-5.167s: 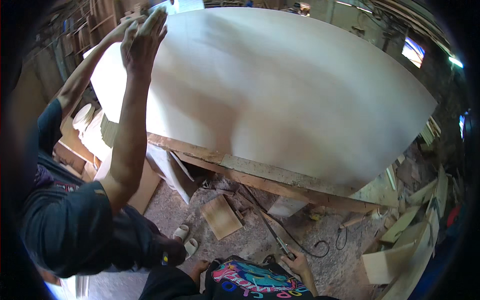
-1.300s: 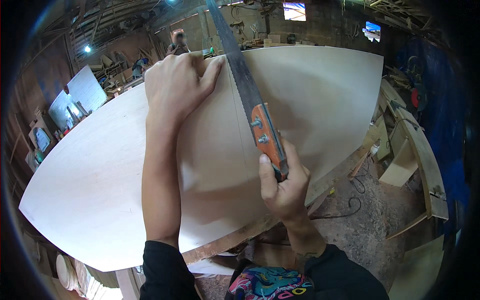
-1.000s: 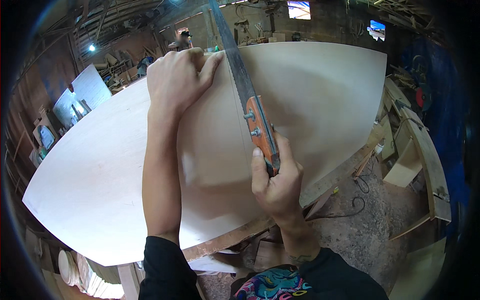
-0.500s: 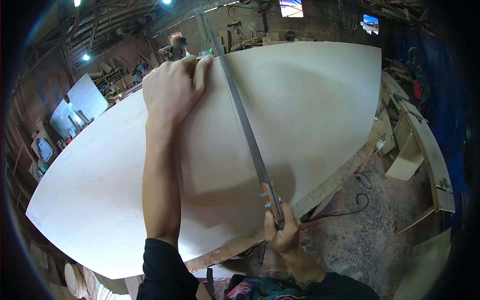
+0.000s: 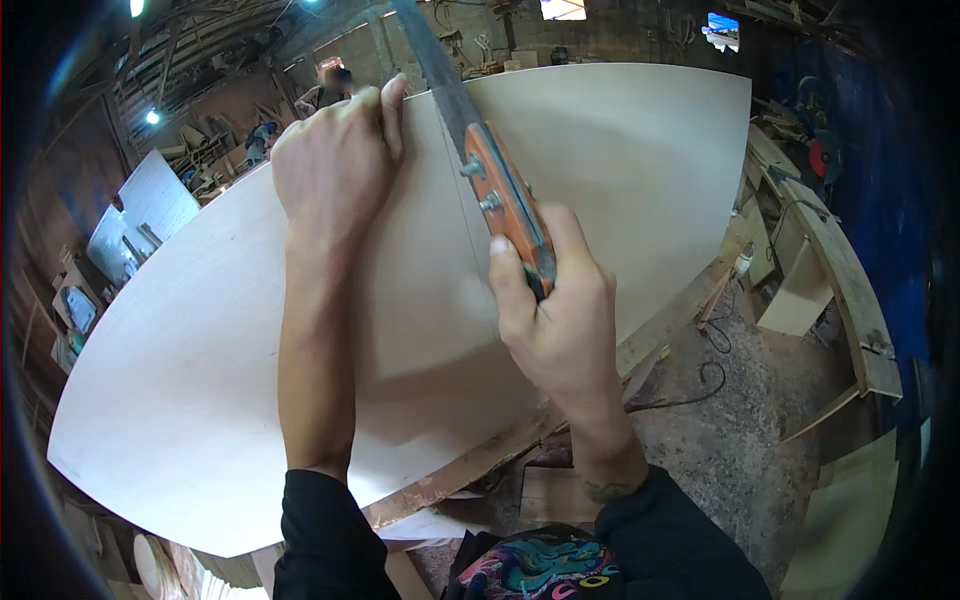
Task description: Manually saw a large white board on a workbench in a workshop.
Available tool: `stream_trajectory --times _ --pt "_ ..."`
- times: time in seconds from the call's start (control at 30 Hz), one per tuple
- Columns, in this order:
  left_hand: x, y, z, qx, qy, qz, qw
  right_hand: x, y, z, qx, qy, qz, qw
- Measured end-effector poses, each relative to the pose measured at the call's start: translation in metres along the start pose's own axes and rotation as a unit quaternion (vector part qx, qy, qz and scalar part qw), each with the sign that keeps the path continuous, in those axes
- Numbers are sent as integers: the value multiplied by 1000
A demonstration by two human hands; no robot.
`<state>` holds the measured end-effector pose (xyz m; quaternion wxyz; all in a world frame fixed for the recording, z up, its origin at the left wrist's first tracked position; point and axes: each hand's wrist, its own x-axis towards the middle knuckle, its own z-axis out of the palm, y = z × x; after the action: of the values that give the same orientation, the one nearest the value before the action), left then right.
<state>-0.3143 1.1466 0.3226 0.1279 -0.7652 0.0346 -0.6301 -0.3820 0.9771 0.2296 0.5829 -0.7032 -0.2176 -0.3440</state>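
A large pale wooden sheet (image 5: 180,400), like plywood, spreads before me. At its far edge my left hand (image 5: 335,155) is closed, fingers curled over the edge and out of sight, thumb raised. My right hand (image 5: 565,310) grips the orange-brown wooden handle of a handsaw (image 5: 497,195), with bolts standing out of its side. The saw's long grey blade reaches up and away past the far edge, slightly blurred. Below the handle a thin straight line or cut runs down the sheet; I cannot tell which. Whether the teeth touch the wood is hidden.
A rough wooden support (image 5: 460,480) runs under the near edge. To the right stand a curved wooden bench (image 5: 845,280) and a black cord (image 5: 690,400) on the dusty floor. A blue tarp (image 5: 880,200) hangs at right. Another person (image 5: 330,90) is beyond the sheet.
My right hand has pushed the handsaw forward and up, from the sheet's near edge to its middle. My left hand stays at the far edge; the view has shifted slightly.
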Motion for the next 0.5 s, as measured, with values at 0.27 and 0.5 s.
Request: stream_trajectory --times 0.27,0.5 --pt "-7 -7 -3 16 -12 17 1000 -152 49 -20 -15 0 13 1000" --pt "-4 3 -16 -6 17 22 1000 -5 2 -3 15 7 -47 999"
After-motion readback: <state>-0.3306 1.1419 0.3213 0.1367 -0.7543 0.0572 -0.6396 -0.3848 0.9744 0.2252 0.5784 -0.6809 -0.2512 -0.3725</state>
